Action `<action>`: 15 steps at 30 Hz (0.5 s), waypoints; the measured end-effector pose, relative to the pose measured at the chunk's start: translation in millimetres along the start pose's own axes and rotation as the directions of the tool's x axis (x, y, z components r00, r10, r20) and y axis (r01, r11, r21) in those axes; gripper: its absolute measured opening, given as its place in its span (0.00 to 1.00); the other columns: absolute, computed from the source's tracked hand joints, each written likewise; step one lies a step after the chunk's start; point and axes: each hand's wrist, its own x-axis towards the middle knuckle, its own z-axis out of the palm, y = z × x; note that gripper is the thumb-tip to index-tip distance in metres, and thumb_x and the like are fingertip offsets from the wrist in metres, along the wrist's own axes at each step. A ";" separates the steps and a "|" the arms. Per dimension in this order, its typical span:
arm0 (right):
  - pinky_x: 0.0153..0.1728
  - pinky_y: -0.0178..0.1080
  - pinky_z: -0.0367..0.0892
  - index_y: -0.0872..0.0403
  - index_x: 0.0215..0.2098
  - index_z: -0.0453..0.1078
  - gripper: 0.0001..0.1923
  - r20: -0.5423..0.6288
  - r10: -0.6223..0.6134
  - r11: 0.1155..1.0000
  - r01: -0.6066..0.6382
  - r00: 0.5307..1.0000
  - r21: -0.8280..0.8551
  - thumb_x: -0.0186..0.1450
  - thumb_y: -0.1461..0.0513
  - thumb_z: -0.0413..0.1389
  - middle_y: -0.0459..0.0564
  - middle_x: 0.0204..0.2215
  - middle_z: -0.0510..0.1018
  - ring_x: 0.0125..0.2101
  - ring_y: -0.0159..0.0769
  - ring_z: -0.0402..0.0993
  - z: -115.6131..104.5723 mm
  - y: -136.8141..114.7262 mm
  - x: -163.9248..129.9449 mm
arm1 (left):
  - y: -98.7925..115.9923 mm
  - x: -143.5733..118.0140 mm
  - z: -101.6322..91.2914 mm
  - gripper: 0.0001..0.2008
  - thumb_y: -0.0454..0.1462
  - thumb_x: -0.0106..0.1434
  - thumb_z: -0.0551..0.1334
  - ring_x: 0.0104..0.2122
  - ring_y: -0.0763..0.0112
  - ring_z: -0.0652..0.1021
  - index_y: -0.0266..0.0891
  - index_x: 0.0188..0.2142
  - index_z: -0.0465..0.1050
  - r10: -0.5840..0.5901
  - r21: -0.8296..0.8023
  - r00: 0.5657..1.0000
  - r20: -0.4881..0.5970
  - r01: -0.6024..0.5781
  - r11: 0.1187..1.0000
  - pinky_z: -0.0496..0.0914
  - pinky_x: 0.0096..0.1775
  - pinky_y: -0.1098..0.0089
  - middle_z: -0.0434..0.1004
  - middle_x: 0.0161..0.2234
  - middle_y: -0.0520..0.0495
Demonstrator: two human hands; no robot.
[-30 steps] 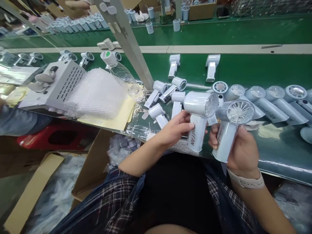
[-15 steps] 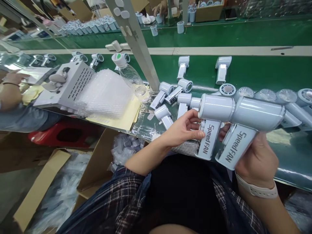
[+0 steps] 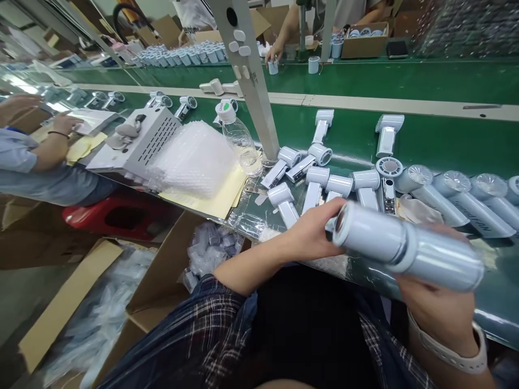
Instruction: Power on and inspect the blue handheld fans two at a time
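Left hand [image 3: 314, 235] fingers curled forward, right hand [image 3: 436, 305] gripping low at the right, watch-banded wrist bent.

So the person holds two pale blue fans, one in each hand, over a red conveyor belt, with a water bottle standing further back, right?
Not quite: the belt is green, not red, as the head view shows. The rest holds: left hand and right hand each hold a pale blue fan, and the bottle stands further back.
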 end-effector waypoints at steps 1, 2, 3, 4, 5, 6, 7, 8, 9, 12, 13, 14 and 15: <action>0.70 0.68 0.66 0.37 0.53 0.74 0.35 0.049 -0.059 0.998 0.060 0.997 -0.018 0.51 0.62 0.77 0.52 0.59 0.83 0.64 0.61 0.77 -1.7 -1.6 -0.1 | -4.0 0.6 1.4 0.23 0.43 0.62 0.74 0.57 0.49 0.83 0.42 0.53 0.73 0.127 0.041 0.992 -0.006 -0.126 0.991 0.73 0.64 0.48 0.83 0.54 0.38; 0.71 0.69 0.64 0.37 0.53 0.74 0.38 0.094 -0.119 0.992 0.121 0.988 -0.026 0.48 0.65 0.78 0.52 0.61 0.82 0.66 0.62 0.75 -3.9 -2.4 0.5 | -8.3 1.4 2.5 0.20 0.45 0.65 0.73 0.61 0.48 0.82 0.42 0.52 0.73 0.248 0.075 0.969 -0.017 -0.247 0.966 0.69 0.69 0.45 0.84 0.55 0.38; 0.72 0.69 0.63 0.37 0.53 0.74 0.38 0.140 -0.182 0.981 0.189 0.973 -0.035 0.47 0.66 0.78 0.52 0.63 0.80 0.67 0.62 0.73 -6.7 -2.3 1.5 | -12.1 2.1 3.4 0.16 0.45 0.69 0.70 0.64 0.50 0.80 0.43 0.52 0.74 0.355 0.114 0.934 -0.033 -0.349 0.930 0.65 0.72 0.44 0.85 0.57 0.38; 0.72 0.69 0.62 0.37 0.55 0.75 0.38 0.182 -0.243 0.965 0.256 0.953 -0.051 0.49 0.66 0.78 0.52 0.64 0.78 0.68 0.61 0.72 -9.7 -1.6 2.7 | -15.3 2.7 3.7 0.13 0.44 0.72 0.68 0.66 0.52 0.79 0.44 0.53 0.74 0.447 0.164 0.893 -0.048 -0.434 0.886 0.63 0.73 0.44 0.85 0.57 0.39; 0.72 0.68 0.62 0.37 0.57 0.75 0.38 0.215 -0.294 0.946 0.315 0.931 -0.073 0.51 0.66 0.77 0.52 0.65 0.77 0.68 0.60 0.72 -12.8 -0.6 3.9 | -17.4 3.1 3.6 0.11 0.42 0.75 0.65 0.66 0.55 0.79 0.45 0.54 0.73 0.518 0.222 0.854 -0.047 -0.497 0.839 0.63 0.73 0.45 0.86 0.57 0.40; 0.72 0.67 0.63 0.38 0.58 0.75 0.38 0.241 -0.330 0.928 0.361 0.913 -0.095 0.52 0.65 0.77 0.53 0.65 0.77 0.68 0.59 0.72 -15.6 0.2 4.7 | -18.5 3.3 3.0 0.10 0.40 0.76 0.63 0.67 0.58 0.79 0.45 0.55 0.73 0.575 0.275 0.817 -0.035 -0.545 0.792 0.65 0.73 0.46 0.86 0.57 0.40; 0.71 0.66 0.64 0.38 0.59 0.75 0.37 0.265 -0.356 0.911 0.396 0.896 -0.114 0.54 0.63 0.76 0.53 0.65 0.77 0.67 0.58 0.72 -17.8 1.0 5.0 | -18.9 3.3 2.1 0.11 0.38 0.77 0.63 0.67 0.59 0.79 0.44 0.57 0.72 0.620 0.318 0.784 -0.013 -0.585 0.746 0.66 0.72 0.48 0.86 0.57 0.40; 0.70 0.66 0.66 0.39 0.60 0.75 0.36 0.284 -0.375 0.897 0.423 0.883 -0.131 0.56 0.62 0.76 0.54 0.65 0.77 0.67 0.58 0.73 -18.9 1.5 4.8 | -18.9 3.1 1.1 0.12 0.37 0.77 0.62 0.67 0.60 0.78 0.43 0.58 0.72 0.656 0.349 0.755 0.008 -0.617 0.706 0.68 0.72 0.50 0.86 0.57 0.39; 0.69 0.65 0.67 0.39 0.61 0.75 0.35 0.299 -0.384 0.887 0.440 0.873 -0.144 0.57 0.60 0.75 0.54 0.65 0.77 0.66 0.58 0.73 -19.0 2.2 4.1 | -19.1 2.9 0.2 0.13 0.37 0.77 0.62 0.68 0.61 0.78 0.43 0.59 0.71 0.681 0.372 0.732 0.023 -0.638 0.674 0.69 0.71 0.50 0.86 0.57 0.39; 0.66 0.65 0.71 0.40 0.62 0.74 0.32 0.320 -0.383 0.884 0.444 0.867 -0.145 0.62 0.58 0.73 0.56 0.66 0.76 0.66 0.58 0.74 -14.5 7.4 2.8 | -23.1 3.8 -1.7 0.16 0.37 0.77 0.61 0.67 0.61 0.79 0.43 0.62 0.69 0.704 0.415 0.707 0.063 -0.660 0.626 0.70 0.70 0.50 0.86 0.56 0.38; 0.63 0.65 0.73 0.40 0.64 0.73 0.32 0.329 -0.376 0.891 0.435 0.866 -0.126 0.63 0.56 0.72 0.57 0.66 0.76 0.65 0.59 0.76 -13.2 10.5 3.4 | -25.7 5.0 -2.5 0.19 0.39 0.76 0.62 0.65 0.60 0.80 0.43 0.64 0.67 0.709 0.409 0.701 0.079 -0.671 0.618 0.72 0.69 0.50 0.86 0.56 0.38; 0.61 0.65 0.76 0.41 0.66 0.70 0.33 0.340 -0.370 0.896 0.429 0.865 -0.115 0.64 0.55 0.71 0.57 0.64 0.77 0.62 0.59 0.78 -13.2 13.9 4.7 | -28.4 6.6 -3.9 0.24 0.41 0.76 0.63 0.63 0.59 0.81 0.42 0.68 0.64 0.711 0.390 0.696 0.097 -0.684 0.616 0.74 0.67 0.51 0.85 0.56 0.36; 0.58 0.64 0.78 0.41 0.69 0.66 0.37 0.343 -0.369 0.892 0.432 0.864 -0.129 0.65 0.53 0.71 0.58 0.60 0.80 0.58 0.58 0.81 -15.2 17.1 6.7 | -30.4 8.7 -6.3 0.30 0.44 0.75 0.65 0.61 0.58 0.83 0.43 0.71 0.60 0.708 0.360 0.695 0.127 -0.697 0.620 0.76 0.65 0.52 0.84 0.58 0.35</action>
